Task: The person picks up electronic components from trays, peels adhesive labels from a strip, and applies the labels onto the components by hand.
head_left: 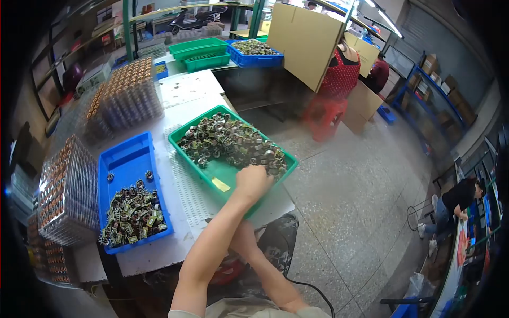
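Note:
A green tray (222,175) holds a heap of small metal components with wire leads (228,135). My left hand (254,183) is inside its near right part, fingers curled down against the components; what they hold, if anything, is hidden. Below the tray's near edge is my right hand (242,237), largely covered by my left forearm, so its fingers do not show. A yellow paper slip (220,184) lies on the tray floor. To the left, a blue tray (127,151) contains a pile of similar components (135,214) and two separate ones.
Stacked clear trays of copper-coloured parts (127,90) stand at the left. Green bins (199,49) and a filled blue bin (257,53) are at the back. A person in red (342,74) sits beyond; another person (458,199) stands at the right. A cable (318,291) hangs below.

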